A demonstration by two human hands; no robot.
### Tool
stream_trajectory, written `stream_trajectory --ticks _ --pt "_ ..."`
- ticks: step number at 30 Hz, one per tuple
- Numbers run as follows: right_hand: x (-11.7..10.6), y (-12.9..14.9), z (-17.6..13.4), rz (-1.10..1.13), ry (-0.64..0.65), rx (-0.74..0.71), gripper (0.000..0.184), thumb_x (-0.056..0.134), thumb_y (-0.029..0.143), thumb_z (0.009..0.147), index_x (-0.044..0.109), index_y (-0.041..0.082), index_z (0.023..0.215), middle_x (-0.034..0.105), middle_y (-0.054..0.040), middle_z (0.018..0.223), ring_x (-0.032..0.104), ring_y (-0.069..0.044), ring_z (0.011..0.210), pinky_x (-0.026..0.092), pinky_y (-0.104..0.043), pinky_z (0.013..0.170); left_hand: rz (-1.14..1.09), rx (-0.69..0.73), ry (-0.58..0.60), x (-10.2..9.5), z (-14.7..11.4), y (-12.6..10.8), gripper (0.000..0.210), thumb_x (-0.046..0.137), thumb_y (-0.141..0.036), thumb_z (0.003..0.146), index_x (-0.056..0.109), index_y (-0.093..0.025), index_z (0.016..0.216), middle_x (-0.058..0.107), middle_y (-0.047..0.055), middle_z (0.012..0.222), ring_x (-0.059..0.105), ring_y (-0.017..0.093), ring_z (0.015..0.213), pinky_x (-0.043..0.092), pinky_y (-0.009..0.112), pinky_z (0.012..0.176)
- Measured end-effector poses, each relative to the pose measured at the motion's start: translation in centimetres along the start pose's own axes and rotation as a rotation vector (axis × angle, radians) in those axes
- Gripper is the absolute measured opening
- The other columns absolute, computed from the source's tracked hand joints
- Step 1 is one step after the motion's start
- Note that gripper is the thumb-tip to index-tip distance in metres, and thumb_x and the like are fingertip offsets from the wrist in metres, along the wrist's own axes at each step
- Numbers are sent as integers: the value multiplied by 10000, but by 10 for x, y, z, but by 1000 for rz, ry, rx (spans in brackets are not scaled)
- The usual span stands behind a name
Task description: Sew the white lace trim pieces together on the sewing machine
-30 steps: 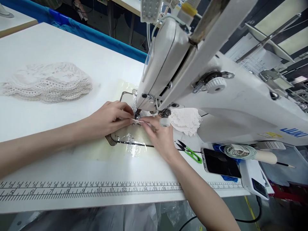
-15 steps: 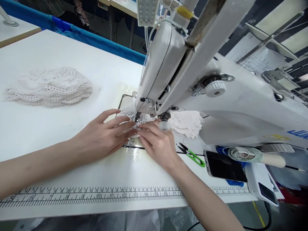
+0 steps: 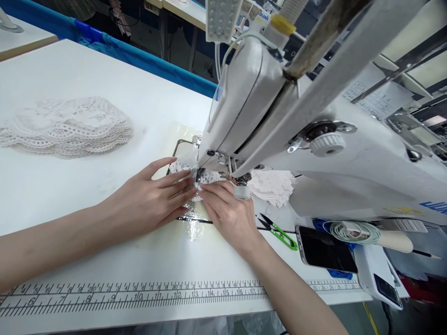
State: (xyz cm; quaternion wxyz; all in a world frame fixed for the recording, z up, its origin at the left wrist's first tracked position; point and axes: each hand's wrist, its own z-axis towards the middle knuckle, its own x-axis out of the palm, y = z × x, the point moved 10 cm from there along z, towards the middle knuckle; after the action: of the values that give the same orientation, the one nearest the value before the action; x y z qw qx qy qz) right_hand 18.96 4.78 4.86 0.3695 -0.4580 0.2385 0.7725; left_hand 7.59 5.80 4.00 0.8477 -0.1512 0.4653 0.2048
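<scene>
A broad white surface [image 3: 146, 258] with a printed ruler scale along its front edge carries everything around the white metal sewing machine [image 3: 240, 107], the next largest thing. Well to the left of the sewing machine lies a layered stack of white, scallop-edged lace [image 3: 73, 125]. The left hand [image 3: 150, 197] is just left of the sewing machine's presser foot, palm down, fingers spread and loosely curved, fingertips resting on lace, not closed around it. The right hand [image 3: 228, 211] is just in front of the sewing machine's needle area, its fingers bent and drawn together at the lace edge; I cannot tell whether it pinches the fabric. That lace, a thin white openwork piece [image 3: 182, 165], lies at the sewing machine's presser foot, partly covered by both hands. More white, frilled lace fabric [image 3: 274, 187] lies under the sewing machine's arm; whether the two join is hidden. In front of the sewing machine's base are a black-screened rectangular phone [image 3: 326, 249] and, smaller, green-handled, dark-bladed metal thread snips [image 3: 281, 235].
</scene>
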Motion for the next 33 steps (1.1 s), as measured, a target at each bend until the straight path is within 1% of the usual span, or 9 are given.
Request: stream_trajectory --ticks 2,5,7,9,13,15,18,27,33 --pt "4 -3 2 -29 12 13 237 643 83 993 804 240 1068 806 -17 1201 734 -182 999 533 -382 1079 -63 -38 20 2 3 8 333 558 -300 1057 678 -340 1365 780 4 1277 685 263 1294 322 529 1292" --pt "7 -5 4 -81 18 21 271 643 76 989 806 258 1104 794 -13 1237 737 -190 985 564 -405 1060 -64 -61 62 6 5 14 321 545 -348 1066 677 -340 1359 767 4 1307 679 269 1303 320 545 1283" --pt "5 -4 4 -95 7 14 232 638 129 1013 808 249 1116 798 -19 1226 743 -199 980 585 -403 1023 -16 -52 70 5 3 12 322 516 -360 1081 662 -325 1365 759 7 1326 669 261 1315 298 538 1288" --pt "2 0 3 -90 -8 -7 203 623 195 1040 803 207 1131 806 -41 1202 748 -210 985 588 -401 1009 26 -32 56 2 0 7 320 511 -337 1084 645 -319 1374 760 -2 1323 660 249 1327 281 514 1291" --pt "-2 7 -2 -84 -19 -41 240 609 260 1057 792 138 1153 824 -83 1115 750 -232 993 574 -428 1022 59 12 7 -5 -4 -4 319 546 -294 1069 647 -278 1371 778 14 1284 688 244 1280 294 470 1276" --pt "-2 6 -4 -92 -9 -33 248 603 275 1062 792 148 1161 829 -85 1081 746 -235 996 572 -434 1015 62 11 1 -6 -4 -5 313 536 -288 1073 653 -259 1361 782 28 1274 702 245 1258 292 467 1277" --pt "1 5 -4 -109 19 -26 248 592 281 1066 790 177 1174 831 -80 1070 737 -235 1005 573 -438 1002 55 -6 14 -3 -4 -2 304 502 -307 1086 653 -273 1347 777 19 1286 705 239 1256 285 476 1285" --pt "2 5 -2 -126 33 -29 249 589 271 1066 780 184 1200 813 -79 1169 732 -227 1013 562 -451 1045 -67 -70 25 3 -2 8 350 545 -313 1060 657 -313 1391 766 13 1307 719 259 1241 268 548 1320" --pt "3 2 -1 -132 19 -7 246 590 264 1065 794 197 1185 814 -78 1155 732 -222 1026 551 -441 1086 42 -18 13 0 4 3 321 484 -339 1093 689 -243 1320 777 40 1277 727 240 1227 252 524 1327"
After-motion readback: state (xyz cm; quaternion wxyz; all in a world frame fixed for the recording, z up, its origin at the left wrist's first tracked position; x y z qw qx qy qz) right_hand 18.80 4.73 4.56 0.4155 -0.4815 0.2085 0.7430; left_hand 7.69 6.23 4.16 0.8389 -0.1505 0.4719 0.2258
